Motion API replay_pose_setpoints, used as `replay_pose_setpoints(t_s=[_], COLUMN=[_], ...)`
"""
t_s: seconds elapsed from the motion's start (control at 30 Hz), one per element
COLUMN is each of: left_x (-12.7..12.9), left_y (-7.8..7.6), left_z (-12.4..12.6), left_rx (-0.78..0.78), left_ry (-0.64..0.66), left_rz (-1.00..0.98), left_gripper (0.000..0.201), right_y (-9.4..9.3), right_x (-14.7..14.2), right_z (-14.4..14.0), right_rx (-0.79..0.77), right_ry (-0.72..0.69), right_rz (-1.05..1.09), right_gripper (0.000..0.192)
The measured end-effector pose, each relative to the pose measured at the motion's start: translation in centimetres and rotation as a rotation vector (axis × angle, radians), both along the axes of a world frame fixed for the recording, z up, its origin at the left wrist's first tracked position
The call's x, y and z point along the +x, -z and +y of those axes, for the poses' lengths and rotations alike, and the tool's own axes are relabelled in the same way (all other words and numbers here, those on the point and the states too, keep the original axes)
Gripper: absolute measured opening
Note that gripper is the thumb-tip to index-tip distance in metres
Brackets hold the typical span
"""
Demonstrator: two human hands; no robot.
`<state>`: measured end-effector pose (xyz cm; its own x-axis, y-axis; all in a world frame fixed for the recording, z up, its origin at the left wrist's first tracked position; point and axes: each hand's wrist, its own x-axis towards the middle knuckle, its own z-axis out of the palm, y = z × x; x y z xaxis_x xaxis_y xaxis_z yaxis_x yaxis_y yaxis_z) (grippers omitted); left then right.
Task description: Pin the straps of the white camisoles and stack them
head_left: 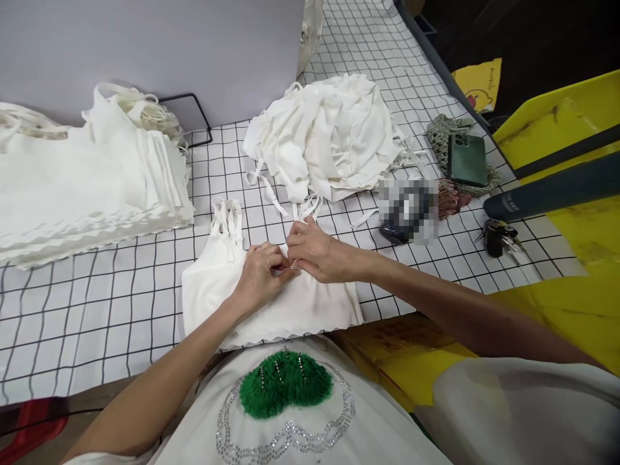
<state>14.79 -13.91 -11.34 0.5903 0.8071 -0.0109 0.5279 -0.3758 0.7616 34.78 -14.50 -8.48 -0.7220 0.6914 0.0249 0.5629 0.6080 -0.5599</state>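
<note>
A white strappy top (285, 316) lies flat at the table's near edge, its thin straps pointing away from me. My left hand (261, 274), with a ring on one finger, is closed in a pinch at the middle of the top's upper edge. Right beside it, my right hand (317, 253) pinches the same edge, and the fingertips of both hands nearly meet. Any small detail between the fingers is hidden. Beyond the hands sits a loose heap of white tops (334, 139) with straps trailing out. To the left is a neat stack of white tops (97, 181).
A grid-patterned cloth (150, 297) covers the table. At the back stands a large pale grey panel (150, 45) with a black wire stand (203, 123). On the right are a green phone (467, 159), keys (498, 239), a dark cylinder (557, 187) and yellow bins (571, 110).
</note>
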Motion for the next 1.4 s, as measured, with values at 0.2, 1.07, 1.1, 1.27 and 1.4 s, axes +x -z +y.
replay_pose_setpoints(t_s=[0.2, 1.07, 1.1, 1.27, 1.4], left_x=[0.2, -2.3, -3.6, -9.1, -8.2], left_y=[-0.5, -1.1, -1.1, 1.2, 0.5], left_z=[0.3, -2.0, -3.0, -4.9, -3.9], left_rx=[-0.056, 0.518, 0.637, 0.998, 1.021], left_ry=[0.029, 0.042, 0.092, 0.222, 0.172], left_rz=[0.049, 0.068, 0.111, 0.356, 0.295], left_gripper=[0.017, 0.046, 0.051, 0.073, 0.065], right_y=[-1.8, -2.3, -1.6, 1.8, -0.3], right_x=[1.3, 2.2, 1.6, 2.6, 5.5], right_z=[3.0, 2.7, -0.2, -8.9, -3.8], right_rx=[-0.217, 0.296, 0.32, 0.273, 0.312], right_ry=[0.088, 0.438, 0.408, 0.243, 0.589], right_rz=[-0.018, -0.059, -0.042, -0.136, 0.028], right_gripper=[0.013, 0.035, 0.04, 0.078, 0.042])
